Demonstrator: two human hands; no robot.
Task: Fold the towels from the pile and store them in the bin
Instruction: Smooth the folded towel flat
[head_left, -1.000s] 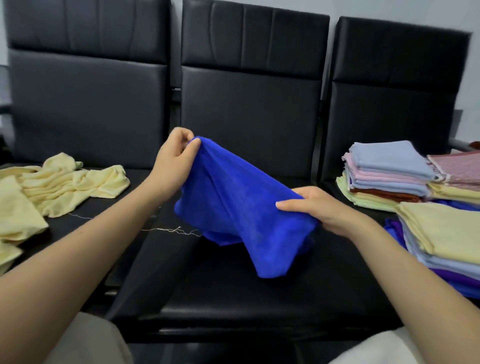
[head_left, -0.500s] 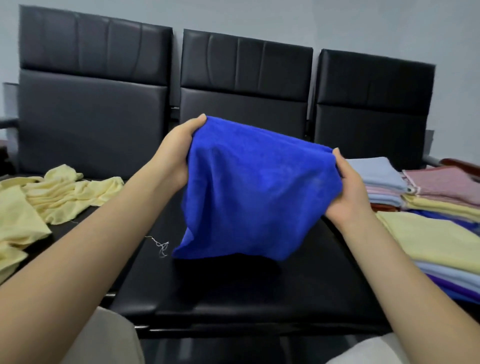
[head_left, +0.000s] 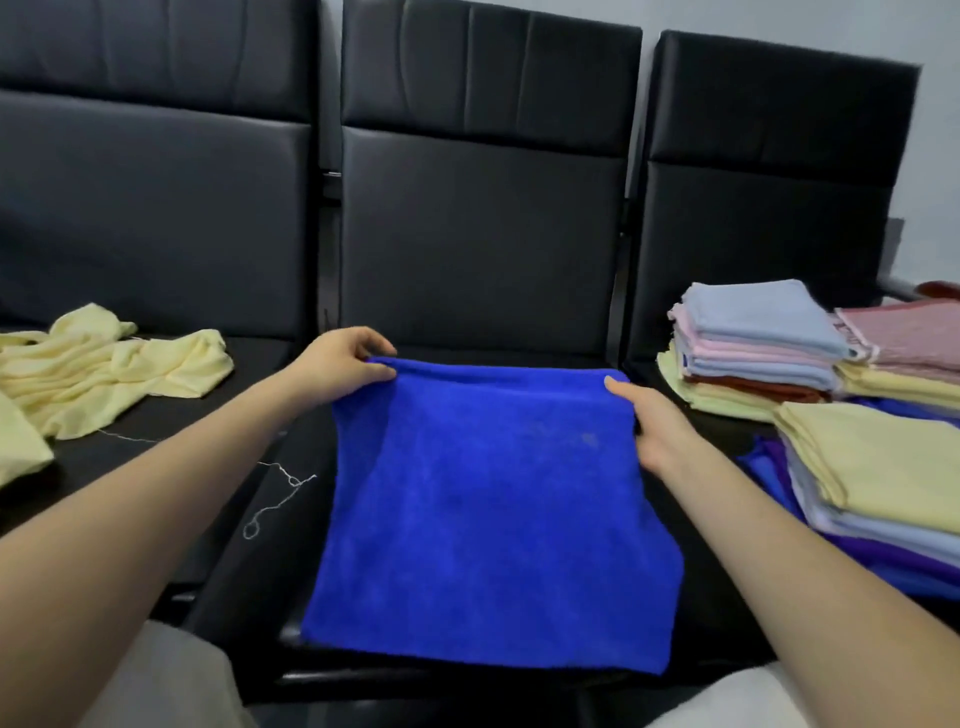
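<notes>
Blue towel (head_left: 493, 519) lies spread flat on the middle seat (head_left: 249, 561) of a row of three black chairs, its near edge reaching the seat front. Left hand (head_left: 343, 364) pinches the far left corner of the towel between thumb and curled fingers. Right hand (head_left: 649, 421) grasps the far right corner, thumb on top, fingers tucked under the edge; the far edge between the hands runs taut and roughly straight.

Yellow pile (head_left: 104, 364), crumpled and unfolded, sits on the left seat, well apart from the towel. A loose thread (head_left: 280, 493) lies on the seat gap just left of the towel. On the right seat stand folded stacks: far stack (head_left: 753, 343) in pale blue, pink, rust and yellow layers; near stack (head_left: 872, 467) topped by a yellow towel over pale and purple ones; a pink striped cloth (head_left: 904, 332) behind it. Bin not in view
</notes>
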